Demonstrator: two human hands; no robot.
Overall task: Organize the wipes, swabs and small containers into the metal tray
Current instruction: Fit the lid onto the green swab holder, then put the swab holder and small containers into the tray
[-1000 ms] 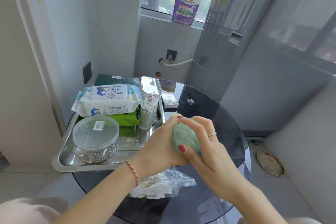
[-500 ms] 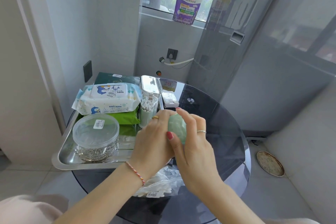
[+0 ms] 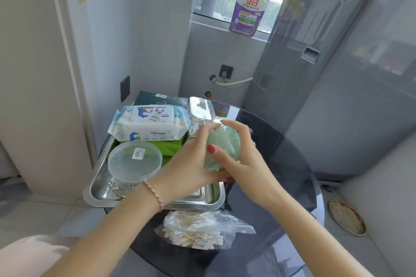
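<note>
Above the tray's right end: both hands meet around a pale green round container (image 3: pixel 222 149), lifted off the bench.
Left grip: left hand (image 3: pixel 191 164) curled against the container's left side and underside, grasping it.
Right grip: right hand (image 3: pixel 244 155) grasping the same container, thumb across its front, fingers arched over its top.
Metal tray (image 3: pixel 99 195): sits on the left part of the dark glass bench (image 3: pixel 281 186), directly under the hands.
Tray contents: a clear round tub (image 3: pixel 134 161) of metal pins at the front left; a baby wipes pack (image 3: pixel 149 127) stacked on a green pack (image 3: pixel 166 147) behind it; a clear swab box (image 3: pixel 201 111) upright at the back right.
Bench front: a plastic bag of cotton swabs (image 3: pixel 198 231) lies just outside the tray's near rim.
Window ledge: a purple refill pouch (image 3: pixel 249 10) stands upright.
</note>
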